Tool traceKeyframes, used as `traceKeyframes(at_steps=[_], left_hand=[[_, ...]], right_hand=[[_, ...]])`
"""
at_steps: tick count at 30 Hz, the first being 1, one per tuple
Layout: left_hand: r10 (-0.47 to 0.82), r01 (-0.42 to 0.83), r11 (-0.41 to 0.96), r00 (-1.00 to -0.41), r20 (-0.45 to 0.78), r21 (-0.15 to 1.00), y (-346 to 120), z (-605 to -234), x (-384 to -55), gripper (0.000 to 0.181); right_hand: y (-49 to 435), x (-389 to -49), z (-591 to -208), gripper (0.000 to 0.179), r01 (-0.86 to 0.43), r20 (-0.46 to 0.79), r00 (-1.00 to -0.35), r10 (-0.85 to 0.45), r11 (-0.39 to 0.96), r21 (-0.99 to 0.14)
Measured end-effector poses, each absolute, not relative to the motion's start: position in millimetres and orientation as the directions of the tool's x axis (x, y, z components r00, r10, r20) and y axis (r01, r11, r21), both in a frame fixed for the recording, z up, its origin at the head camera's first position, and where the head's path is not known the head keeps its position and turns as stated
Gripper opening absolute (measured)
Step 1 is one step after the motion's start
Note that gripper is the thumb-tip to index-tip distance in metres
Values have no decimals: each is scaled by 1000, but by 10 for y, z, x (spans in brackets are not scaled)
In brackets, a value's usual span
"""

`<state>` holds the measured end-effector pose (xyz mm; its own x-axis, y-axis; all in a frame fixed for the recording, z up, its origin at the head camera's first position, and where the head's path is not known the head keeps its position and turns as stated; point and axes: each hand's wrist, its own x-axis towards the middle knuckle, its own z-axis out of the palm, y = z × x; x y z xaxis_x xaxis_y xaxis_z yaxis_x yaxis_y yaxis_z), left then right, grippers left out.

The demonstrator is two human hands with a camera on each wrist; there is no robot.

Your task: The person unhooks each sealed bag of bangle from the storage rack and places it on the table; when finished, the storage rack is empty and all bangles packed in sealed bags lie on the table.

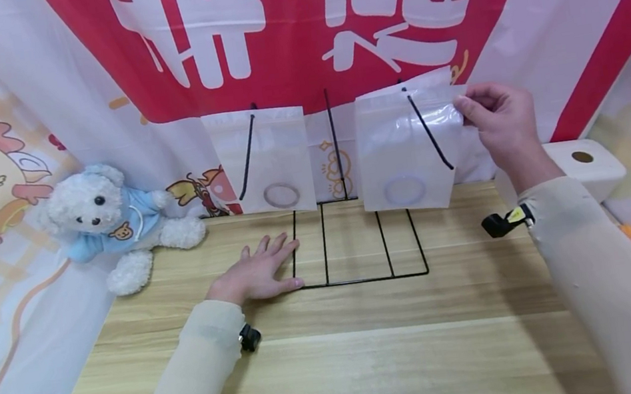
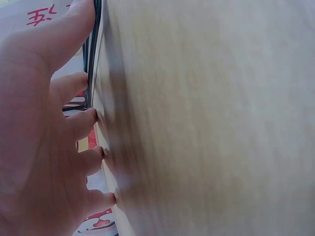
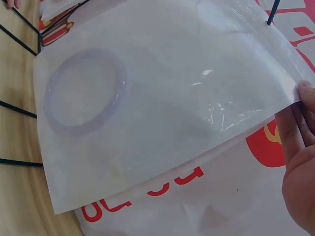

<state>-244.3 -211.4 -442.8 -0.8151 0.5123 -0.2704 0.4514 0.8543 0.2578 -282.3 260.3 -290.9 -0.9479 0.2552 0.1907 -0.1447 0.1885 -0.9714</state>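
My right hand (image 1: 503, 117) pinches the upper right edge of a clear zip bag (image 1: 384, 147) between thumb and fingers. Inside this bag lies a pale lavender bangle (image 3: 74, 130). The bag hangs on the right hook (image 1: 430, 133) of a black wire display rack (image 1: 363, 280), with another bag edge showing behind it. A second zip bag (image 1: 287, 150), holding a brownish bangle (image 1: 281, 195), hangs from the left hook. Flat on the table by the rack's left base wire, my left hand (image 1: 262, 273) spreads its fingers, with thumb and fingertips right at the wire.
A white plush bear (image 1: 92, 205) in a blue hoodie sits at the left. Behind the right forearm stands a white box (image 1: 583, 163) with a round hole. A red and white printed cloth (image 1: 293, 38) hangs behind the rack. The wooden table (image 1: 377, 377) extends toward me.
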Motion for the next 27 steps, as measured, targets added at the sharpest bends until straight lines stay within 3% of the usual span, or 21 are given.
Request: traceKeyframes(at_steps=[27], left_hand=[[513, 449, 854, -812, -279, 264, -2118, -4422, -2446, 93]], right_hand=[[2634, -2497, -3036, 56, -152, 196, -947, 253, 183, -971]])
